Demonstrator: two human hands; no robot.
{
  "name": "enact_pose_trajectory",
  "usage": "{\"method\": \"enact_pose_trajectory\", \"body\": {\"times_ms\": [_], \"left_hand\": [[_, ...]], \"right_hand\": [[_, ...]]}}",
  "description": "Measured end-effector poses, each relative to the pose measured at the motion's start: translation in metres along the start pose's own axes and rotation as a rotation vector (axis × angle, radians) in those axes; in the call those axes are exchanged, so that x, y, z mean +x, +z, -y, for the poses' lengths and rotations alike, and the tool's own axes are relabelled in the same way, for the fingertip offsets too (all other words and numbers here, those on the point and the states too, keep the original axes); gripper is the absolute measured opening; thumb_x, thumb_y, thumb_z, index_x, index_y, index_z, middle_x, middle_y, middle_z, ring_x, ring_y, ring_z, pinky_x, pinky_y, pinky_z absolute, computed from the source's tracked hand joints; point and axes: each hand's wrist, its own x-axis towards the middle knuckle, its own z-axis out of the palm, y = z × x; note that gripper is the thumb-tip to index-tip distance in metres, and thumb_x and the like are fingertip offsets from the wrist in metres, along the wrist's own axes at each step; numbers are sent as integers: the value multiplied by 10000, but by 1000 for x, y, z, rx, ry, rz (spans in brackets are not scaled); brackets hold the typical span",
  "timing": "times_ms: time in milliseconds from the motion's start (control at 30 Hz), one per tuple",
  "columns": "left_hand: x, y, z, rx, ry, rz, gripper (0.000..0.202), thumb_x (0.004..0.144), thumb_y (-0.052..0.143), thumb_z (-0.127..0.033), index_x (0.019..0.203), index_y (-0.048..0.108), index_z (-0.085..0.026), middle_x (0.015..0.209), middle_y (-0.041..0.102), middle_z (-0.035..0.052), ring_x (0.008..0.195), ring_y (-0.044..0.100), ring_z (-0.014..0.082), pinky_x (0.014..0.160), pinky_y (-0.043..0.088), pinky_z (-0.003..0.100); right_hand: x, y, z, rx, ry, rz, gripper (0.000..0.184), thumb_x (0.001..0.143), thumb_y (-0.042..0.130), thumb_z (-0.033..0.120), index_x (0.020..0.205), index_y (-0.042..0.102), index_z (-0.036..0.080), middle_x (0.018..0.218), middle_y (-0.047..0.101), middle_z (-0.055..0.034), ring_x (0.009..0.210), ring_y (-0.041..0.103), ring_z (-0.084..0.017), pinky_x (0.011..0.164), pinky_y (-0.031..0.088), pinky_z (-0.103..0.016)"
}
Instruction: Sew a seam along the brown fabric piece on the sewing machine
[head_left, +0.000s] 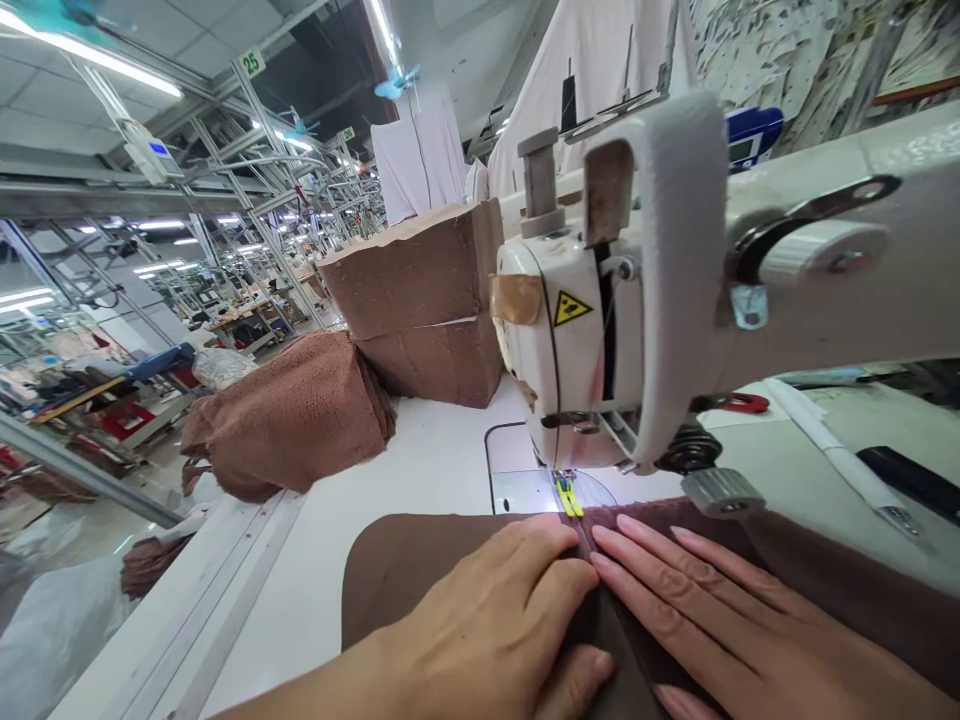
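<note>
A brown fabric piece (pixel 405 570) lies flat on the white sewing table (pixel 420 460), its far edge under the presser foot (pixel 568 492) of a white sewing machine (pixel 645 290). My left hand (pixel 495 620) rests on the fabric with fingers curled together, pressing it down just left of the seam line. Beside it, my right hand (pixel 712 620) lies flat on the fabric, fingers stretched out toward the needle. The fingertips of both hands sit close to the presser foot.
A stack of folded brown fabric (pixel 420 300) stands at the back of the table, and a brown fleecy bundle (pixel 292 410) hangs over the left edge. A red-handled tool (pixel 739 402) and a dark tool (pixel 907 478) lie to the right. Factory racks fill the left.
</note>
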Motion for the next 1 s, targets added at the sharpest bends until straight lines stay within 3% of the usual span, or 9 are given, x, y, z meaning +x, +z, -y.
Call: {"method": "enact_pose_trajectory", "body": {"times_ms": [167,233,733,1000], "left_hand": [[5,-3,4,14,12,-17,309,1083,450,-311,1251,567,-81,1311,681,217,1296,636,303,1157,510,401],[6,-3,5,3,12,-24,297,1083,449,-307,1249,563,-89,1303,681,214,1284,639,298,1143,523,411],[10,1,14,-29,72,-96,304,1051,514,-277,1173,614,-17,1255,682,229,1243,653,307,1133,524,378],[16,-5,20,-14,60,-52,299,1068,461,-266,1198,597,-34,1252,667,208,1239,634,282,1145,502,373]], "right_hand": [[-4,9,4,122,185,83,528,978,453,372,1483,553,251,1384,663,-65,1296,604,-294,1038,533,-462],[-2,11,4,160,211,98,515,983,462,391,1468,574,257,1357,678,-73,1283,614,-304,1029,549,-465],[16,21,-21,209,151,71,502,1023,434,436,1475,567,261,1358,673,-77,1287,608,-304,1060,532,-470],[15,2,-30,200,65,82,480,1032,441,340,1496,531,258,1380,664,-49,1233,648,-265,995,566,-409]]}}
